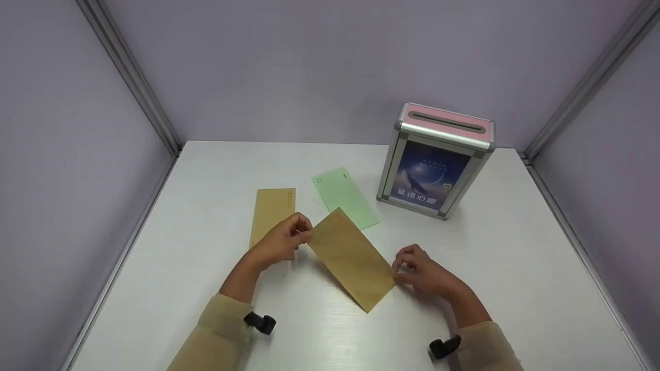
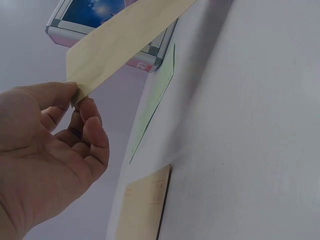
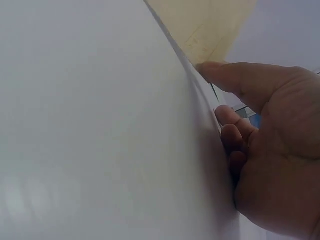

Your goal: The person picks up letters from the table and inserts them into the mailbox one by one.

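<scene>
A brown paper envelope (image 1: 353,260) is held up at a slant in front of me, its plain face showing in the head view. My left hand (image 1: 283,239) pinches its upper left corner between thumb and fingertips; the left wrist view shows that thumb pressed on the envelope (image 2: 112,52). At the lower right corner, my right hand (image 1: 425,273) has its thumb (image 3: 232,77) against the paper, and the index fingertip is hidden in the right wrist view. Beyond the held envelope lies a green envelope (image 1: 345,196). Another brown envelope (image 1: 270,211) lies beside my left hand, partly covered by it.
An aluminium-framed box (image 1: 435,165) with a pink top, a slot (image 1: 446,122) in it and a blue picture on its front stands at the back right of the white table (image 1: 206,206). Pale panels (image 1: 289,67) enclose the table at the back and sides.
</scene>
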`<state>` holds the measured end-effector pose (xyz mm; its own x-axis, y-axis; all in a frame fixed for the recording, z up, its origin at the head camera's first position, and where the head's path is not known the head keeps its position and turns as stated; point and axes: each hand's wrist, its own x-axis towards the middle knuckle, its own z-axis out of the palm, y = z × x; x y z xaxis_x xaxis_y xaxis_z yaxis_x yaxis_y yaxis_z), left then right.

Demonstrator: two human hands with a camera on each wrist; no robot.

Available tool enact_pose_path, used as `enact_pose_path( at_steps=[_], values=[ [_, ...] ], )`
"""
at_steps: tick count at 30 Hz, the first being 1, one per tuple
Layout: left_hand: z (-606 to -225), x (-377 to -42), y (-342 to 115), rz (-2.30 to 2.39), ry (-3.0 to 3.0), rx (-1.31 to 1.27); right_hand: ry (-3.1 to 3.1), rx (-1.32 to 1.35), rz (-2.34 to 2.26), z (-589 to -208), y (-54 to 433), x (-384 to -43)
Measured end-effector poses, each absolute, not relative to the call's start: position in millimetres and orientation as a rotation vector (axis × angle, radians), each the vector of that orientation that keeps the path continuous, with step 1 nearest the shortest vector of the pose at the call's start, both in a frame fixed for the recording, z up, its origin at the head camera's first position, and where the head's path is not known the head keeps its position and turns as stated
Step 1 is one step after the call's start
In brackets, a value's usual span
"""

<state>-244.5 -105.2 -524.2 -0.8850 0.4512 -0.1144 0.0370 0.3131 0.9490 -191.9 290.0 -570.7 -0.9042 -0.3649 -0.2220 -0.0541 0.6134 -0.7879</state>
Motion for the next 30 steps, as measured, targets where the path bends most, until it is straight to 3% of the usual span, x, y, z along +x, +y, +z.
enact_pose_path(
  at_steps=[13,30],
  values=[
    [-519,-240,-105,1.584,2.303,0.486,2.384,-0.186,-1.370,-547,296,-196],
    [-505,-234,-96,1.769,2.242,0.411,2.481,-0.251,-1.530,-509,294,-200]
  ],
)
